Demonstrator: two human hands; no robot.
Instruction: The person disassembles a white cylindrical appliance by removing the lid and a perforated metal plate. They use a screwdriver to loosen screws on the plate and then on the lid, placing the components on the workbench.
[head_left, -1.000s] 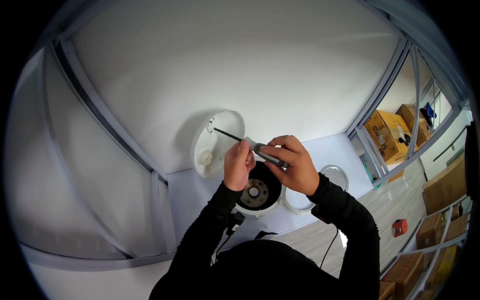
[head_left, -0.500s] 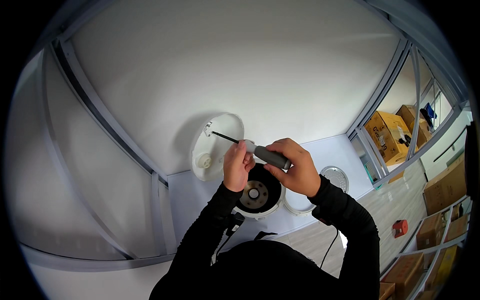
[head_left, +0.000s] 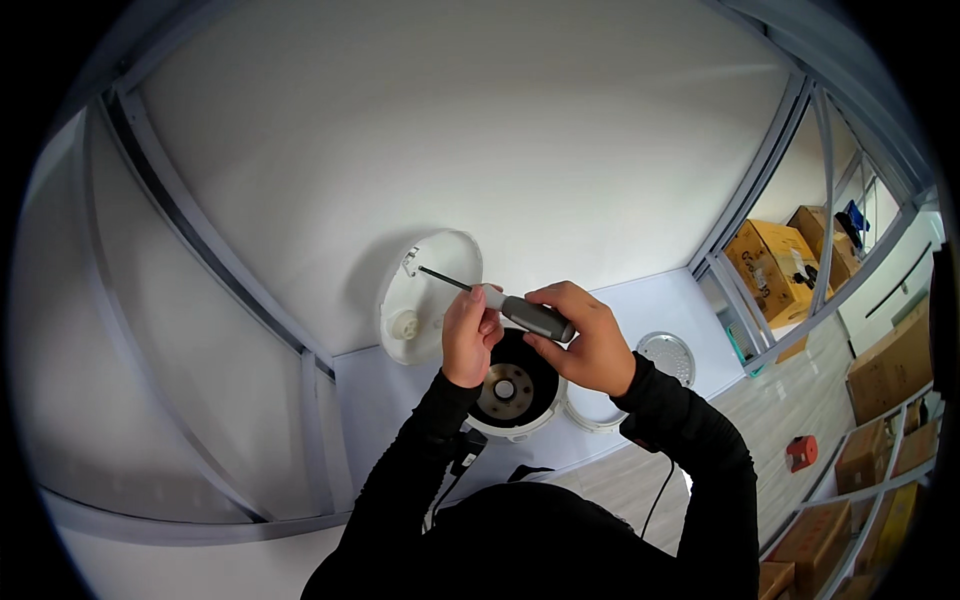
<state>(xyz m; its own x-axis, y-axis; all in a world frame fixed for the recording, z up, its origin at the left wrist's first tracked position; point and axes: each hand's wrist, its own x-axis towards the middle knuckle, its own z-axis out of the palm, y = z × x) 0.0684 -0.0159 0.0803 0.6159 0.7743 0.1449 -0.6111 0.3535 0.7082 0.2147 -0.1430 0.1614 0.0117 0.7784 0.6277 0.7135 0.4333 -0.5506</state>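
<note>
A cordless-looking screwdriver with a thick grey handle (head_left: 537, 318) and a thin dark shaft (head_left: 445, 278) slants up to the left. My right hand (head_left: 597, 345) is wrapped round the handle. Closed on its light front part is my left hand (head_left: 466, 342), with the thumb and fingers pinching it. The shaft's tip is close to a small fitting (head_left: 411, 262) inside the raised white lid (head_left: 425, 345) of a rice cooker; whether they touch I cannot tell. Below my hands is the cooker's white body (head_left: 520, 434), open, with a dark inside and a round metal heating plate (head_left: 505, 392).
A white ring-shaped part (head_left: 596, 424) lies right of the cooker, partly under my right hand, and a perforated metal disc (head_left: 668, 358) lies beyond it. A black cable (head_left: 462, 462) hangs at the white table's (head_left: 380, 420) near edge. Walls with grey framing stand behind and left.
The whole view has shifted slightly left. Both hands keep their hold on the screwdriver, and its tip stays by the same fitting in the lid.
</note>
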